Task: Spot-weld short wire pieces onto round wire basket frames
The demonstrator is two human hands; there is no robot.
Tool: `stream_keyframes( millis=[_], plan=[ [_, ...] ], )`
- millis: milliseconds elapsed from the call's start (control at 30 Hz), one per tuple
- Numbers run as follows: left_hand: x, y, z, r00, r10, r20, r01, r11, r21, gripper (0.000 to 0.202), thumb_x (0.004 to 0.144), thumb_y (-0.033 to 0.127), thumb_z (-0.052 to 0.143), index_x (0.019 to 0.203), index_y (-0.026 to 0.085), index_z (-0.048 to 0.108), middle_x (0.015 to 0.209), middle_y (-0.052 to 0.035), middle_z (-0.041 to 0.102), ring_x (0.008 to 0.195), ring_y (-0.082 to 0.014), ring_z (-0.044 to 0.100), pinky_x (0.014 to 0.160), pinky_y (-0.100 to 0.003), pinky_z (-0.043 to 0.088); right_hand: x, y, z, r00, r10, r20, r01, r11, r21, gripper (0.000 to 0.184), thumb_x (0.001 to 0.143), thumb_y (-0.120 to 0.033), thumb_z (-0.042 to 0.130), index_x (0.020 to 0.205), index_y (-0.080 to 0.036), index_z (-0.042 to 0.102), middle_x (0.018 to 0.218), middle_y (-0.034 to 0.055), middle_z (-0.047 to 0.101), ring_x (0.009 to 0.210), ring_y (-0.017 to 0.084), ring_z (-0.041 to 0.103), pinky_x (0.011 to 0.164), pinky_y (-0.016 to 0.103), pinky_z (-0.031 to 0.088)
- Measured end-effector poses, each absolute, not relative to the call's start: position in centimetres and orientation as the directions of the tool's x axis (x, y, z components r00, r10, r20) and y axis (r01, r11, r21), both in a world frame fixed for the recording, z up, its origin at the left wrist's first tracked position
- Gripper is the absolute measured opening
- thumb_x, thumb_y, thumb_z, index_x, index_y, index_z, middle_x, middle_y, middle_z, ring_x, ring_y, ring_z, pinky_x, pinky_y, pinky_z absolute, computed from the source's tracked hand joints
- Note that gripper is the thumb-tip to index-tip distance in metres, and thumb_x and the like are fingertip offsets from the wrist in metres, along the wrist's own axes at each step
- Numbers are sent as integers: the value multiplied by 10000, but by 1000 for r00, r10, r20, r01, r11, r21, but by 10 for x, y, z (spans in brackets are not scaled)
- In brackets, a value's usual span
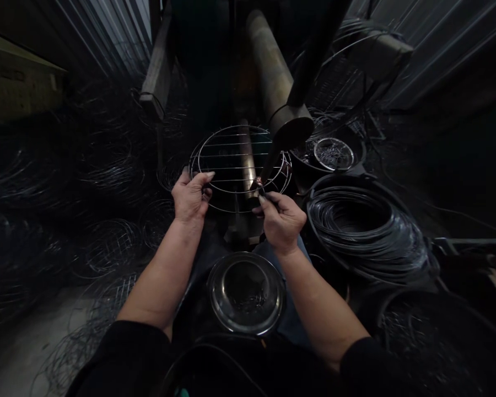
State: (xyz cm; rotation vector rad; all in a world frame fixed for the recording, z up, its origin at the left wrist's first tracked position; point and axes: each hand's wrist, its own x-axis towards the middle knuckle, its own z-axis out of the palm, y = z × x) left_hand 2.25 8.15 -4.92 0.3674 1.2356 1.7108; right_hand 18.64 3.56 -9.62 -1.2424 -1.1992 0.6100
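A round wire rack [231, 151] with parallel cross wires is held in front of me, resting over a metal bar of a machine. My left hand [191, 196] grips its left rim, fingers curled over the wire. My right hand [281, 219] pinches the rack's near right rim at the spot where a pointed machine tip [268, 165] comes down onto the bar [247, 160]. Below my hands a shallow metal bowl [246, 292] holds several small wire pieces.
A big coil of black wire rings [361, 229] lies right of my hands. Behind it a dark tub holds a small metal dish [334, 153]. Piles of wire racks [107, 242] cover the floor on the left. Corrugated walls stand behind.
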Motion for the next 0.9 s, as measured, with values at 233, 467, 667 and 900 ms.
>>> stream_keyframes(
  millis=[233,467,667,900],
  plan=[
    [23,86,-46,-489,817,-307,-526,4,850,520,511,51,726,984,186,557,628,68,526,492,-72,498,434,-173,326,184,39,-93,359,875,325,196,269,-943,128,801,-293,635,843,-183,686,709,7,674,626,165,671,608,299,574],
    [26,89,-44,-502,799,-331,-527,21,849,724,539,21,712,1221,153,508,600,70,523,474,-86,503,416,-179,327,184,38,-92,359,875,324,232,253,-939,133,800,-300,624,824,-186,689,701,10,668,631,168,670,614,299,571],
    [25,90,-43,-496,804,-327,-519,28,854,778,564,10,697,1289,163,460,598,73,538,475,-84,509,413,-172,337,184,38,-90,373,865,335,220,268,-938,110,786,-273,625,809,-185,687,731,16,680,615,161,663,598,290,561],
    [24,93,-43,-486,808,-333,-520,39,854,791,596,6,672,1332,140,414,568,63,550,454,-87,499,399,-165,314,183,44,-89,363,878,311,229,239,-944,112,787,-281,617,797,-194,685,682,8,665,656,180,673,618,294,556]
  ],
)
